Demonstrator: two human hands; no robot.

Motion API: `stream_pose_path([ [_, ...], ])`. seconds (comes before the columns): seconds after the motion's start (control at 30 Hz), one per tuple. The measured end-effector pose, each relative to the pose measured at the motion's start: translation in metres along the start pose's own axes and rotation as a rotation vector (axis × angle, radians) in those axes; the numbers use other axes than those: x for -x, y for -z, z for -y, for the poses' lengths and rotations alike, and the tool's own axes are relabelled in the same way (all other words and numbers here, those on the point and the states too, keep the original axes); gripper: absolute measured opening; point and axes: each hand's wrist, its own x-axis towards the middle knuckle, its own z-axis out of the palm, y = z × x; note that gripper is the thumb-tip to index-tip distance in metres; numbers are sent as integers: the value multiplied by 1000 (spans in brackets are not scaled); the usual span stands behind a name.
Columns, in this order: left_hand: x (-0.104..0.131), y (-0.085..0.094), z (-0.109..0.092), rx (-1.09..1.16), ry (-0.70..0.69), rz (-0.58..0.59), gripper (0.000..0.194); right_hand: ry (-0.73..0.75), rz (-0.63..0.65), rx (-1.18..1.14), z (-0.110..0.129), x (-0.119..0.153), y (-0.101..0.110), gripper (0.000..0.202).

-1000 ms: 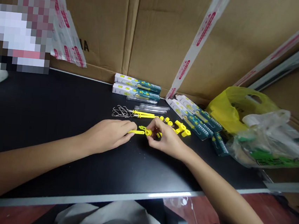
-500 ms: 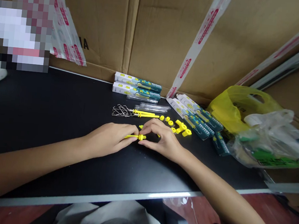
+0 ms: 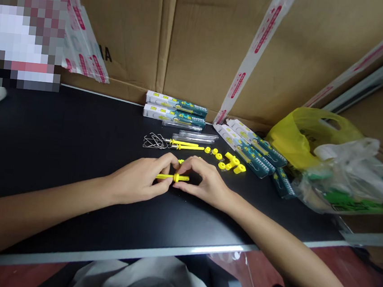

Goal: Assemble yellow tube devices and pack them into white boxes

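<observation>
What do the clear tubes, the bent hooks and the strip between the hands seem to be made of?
Clear tubes: probably smooth plastic, being see-through with glints, though glass is possible.
Bent hooks: likely polished metal wire, thin and silvery.
Yellow strip: apparently plastic, evenly coloured throughout.

Clear tubes point(image 3: 188, 137) lie between the paired boxes point(image 3: 174, 115) and the hooks point(image 3: 155, 141).

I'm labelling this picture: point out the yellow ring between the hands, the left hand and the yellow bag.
Yellow ring point(image 3: 176, 178), head view: its middle.
Left hand point(image 3: 137, 181), head view: its back.
Yellow bag point(image 3: 288, 137), head view: left side.
</observation>
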Motion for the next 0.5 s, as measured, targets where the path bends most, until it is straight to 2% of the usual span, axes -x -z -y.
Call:
stream_pose_path([
  [0.23,-2,4,2,49,10,-45,27,4,8,41,2,0,3,22],
  [0.5,-2,3,4,7,-51,-137,16,32,-27,46,-4,0,5,23],
])
